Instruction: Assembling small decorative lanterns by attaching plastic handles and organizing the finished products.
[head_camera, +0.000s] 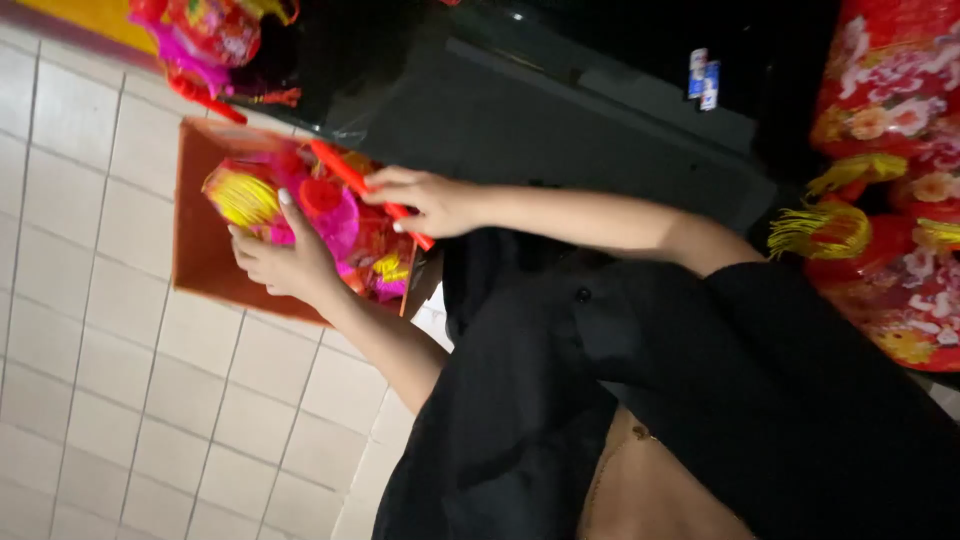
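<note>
An open brown cardboard box (200, 255) stands on the tiled floor, filled with bright pink, yellow and red paper lanterns (330, 215). My left hand (285, 262) rests on the pink and yellow lantern in the box, fingers wrapped around its side. My right hand (425, 203) is closed around a thin red stick (350, 175) that lies slanted over the lanterns. My black clothing fills the lower right of the view.
More pink and red lanterns (205, 40) lie beyond the box against a dark surface (520, 110). Red flowered lanterns with yellow tassels (890, 190) are stacked at the right. Pale square floor tiles (110, 400) spread to the left.
</note>
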